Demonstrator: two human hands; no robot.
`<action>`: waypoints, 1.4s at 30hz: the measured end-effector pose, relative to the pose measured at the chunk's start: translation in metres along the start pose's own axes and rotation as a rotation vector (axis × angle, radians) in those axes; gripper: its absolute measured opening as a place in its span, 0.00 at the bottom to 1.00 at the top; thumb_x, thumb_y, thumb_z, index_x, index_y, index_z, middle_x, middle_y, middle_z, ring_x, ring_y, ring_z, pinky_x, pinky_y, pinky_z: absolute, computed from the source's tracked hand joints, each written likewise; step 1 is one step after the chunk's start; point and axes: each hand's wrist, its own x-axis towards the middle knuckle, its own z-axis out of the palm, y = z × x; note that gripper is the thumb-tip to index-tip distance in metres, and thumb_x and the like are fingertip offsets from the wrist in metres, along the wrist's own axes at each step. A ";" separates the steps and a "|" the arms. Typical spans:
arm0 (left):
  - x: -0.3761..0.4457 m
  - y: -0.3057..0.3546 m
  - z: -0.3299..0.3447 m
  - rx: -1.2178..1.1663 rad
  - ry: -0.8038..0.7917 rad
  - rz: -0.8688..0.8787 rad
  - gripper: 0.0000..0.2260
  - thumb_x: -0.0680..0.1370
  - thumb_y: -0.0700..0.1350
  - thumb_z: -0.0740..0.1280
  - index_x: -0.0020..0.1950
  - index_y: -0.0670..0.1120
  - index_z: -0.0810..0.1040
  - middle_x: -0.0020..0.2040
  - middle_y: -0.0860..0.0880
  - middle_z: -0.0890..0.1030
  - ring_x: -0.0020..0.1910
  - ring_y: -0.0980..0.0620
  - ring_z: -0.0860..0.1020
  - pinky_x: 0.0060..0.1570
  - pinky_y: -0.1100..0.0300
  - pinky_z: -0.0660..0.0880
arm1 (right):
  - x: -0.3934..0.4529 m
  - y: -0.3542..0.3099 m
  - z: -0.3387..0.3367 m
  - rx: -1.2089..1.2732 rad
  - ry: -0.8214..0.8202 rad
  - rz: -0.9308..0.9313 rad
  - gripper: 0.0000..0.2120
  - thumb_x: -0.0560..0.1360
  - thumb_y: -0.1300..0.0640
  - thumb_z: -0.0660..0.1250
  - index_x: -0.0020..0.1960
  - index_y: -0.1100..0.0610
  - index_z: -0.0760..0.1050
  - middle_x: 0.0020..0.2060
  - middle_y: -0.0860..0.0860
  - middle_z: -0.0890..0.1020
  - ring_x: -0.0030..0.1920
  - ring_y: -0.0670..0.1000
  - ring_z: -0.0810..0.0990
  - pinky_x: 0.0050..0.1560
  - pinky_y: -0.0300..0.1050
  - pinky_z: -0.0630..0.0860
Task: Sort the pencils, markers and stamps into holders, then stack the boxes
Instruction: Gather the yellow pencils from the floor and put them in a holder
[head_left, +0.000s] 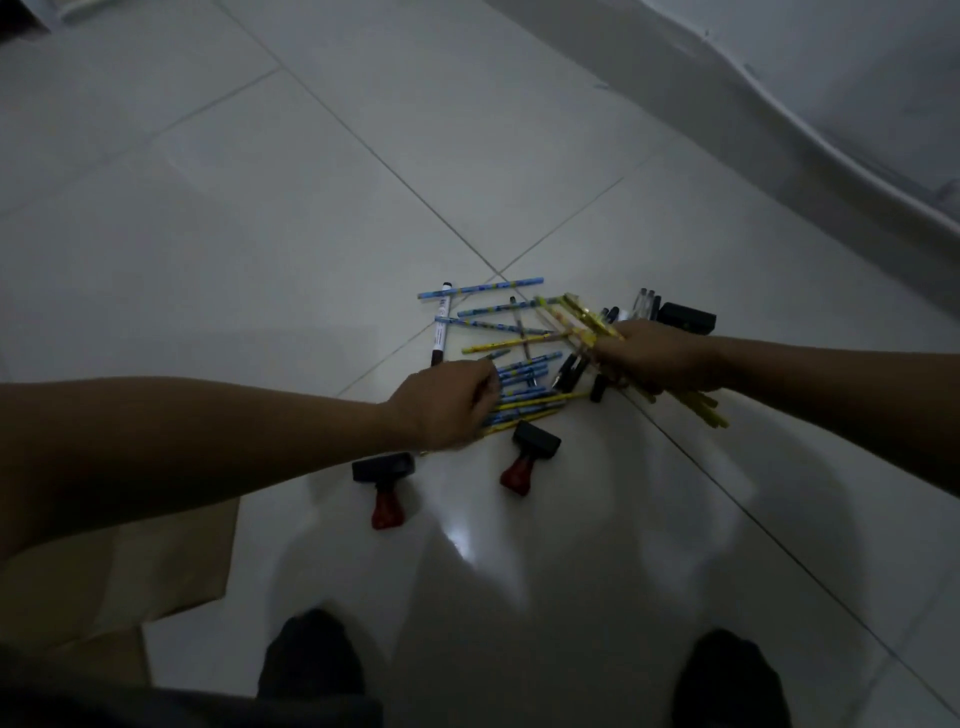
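Gathering pencils off the tiled floor, the right hand has its grip wrapped around a bundle of yellow pencils, which fan out beyond the fingers on both sides. The left hand has curled fingertips down on the blue pencils lying just beyond it; whether that grip already pinches one I cannot tell.

Pencils like these look light, stiff and smooth, so a loose bundle may slide endwise; holding near mid-length, as the right grip does, seems safest.

Nearer the person than the left grip lie two stamps with red handles, easy to take by the handle. A white marker lies beyond that grip; its label is too blurred to read.
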 end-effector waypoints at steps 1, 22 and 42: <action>0.000 -0.001 0.003 0.043 -0.057 0.014 0.04 0.80 0.51 0.62 0.49 0.51 0.73 0.44 0.54 0.78 0.41 0.53 0.76 0.38 0.58 0.71 | 0.001 0.002 -0.001 0.045 0.050 0.003 0.15 0.81 0.49 0.60 0.41 0.58 0.73 0.34 0.55 0.74 0.26 0.47 0.69 0.27 0.40 0.66; 0.022 0.007 0.004 0.277 -0.085 0.004 0.11 0.75 0.53 0.68 0.55 0.52 0.82 0.50 0.51 0.83 0.49 0.49 0.81 0.42 0.57 0.78 | 0.068 -0.034 0.015 -0.853 0.272 -0.384 0.13 0.78 0.44 0.64 0.55 0.50 0.79 0.51 0.54 0.76 0.51 0.58 0.78 0.40 0.47 0.67; 0.012 0.005 0.004 -0.010 -0.151 0.011 0.07 0.81 0.47 0.59 0.50 0.49 0.60 0.40 0.46 0.74 0.36 0.45 0.73 0.35 0.54 0.67 | 0.022 -0.018 -0.002 0.388 0.218 -0.006 0.10 0.79 0.54 0.58 0.44 0.59 0.72 0.32 0.55 0.75 0.30 0.53 0.75 0.31 0.47 0.76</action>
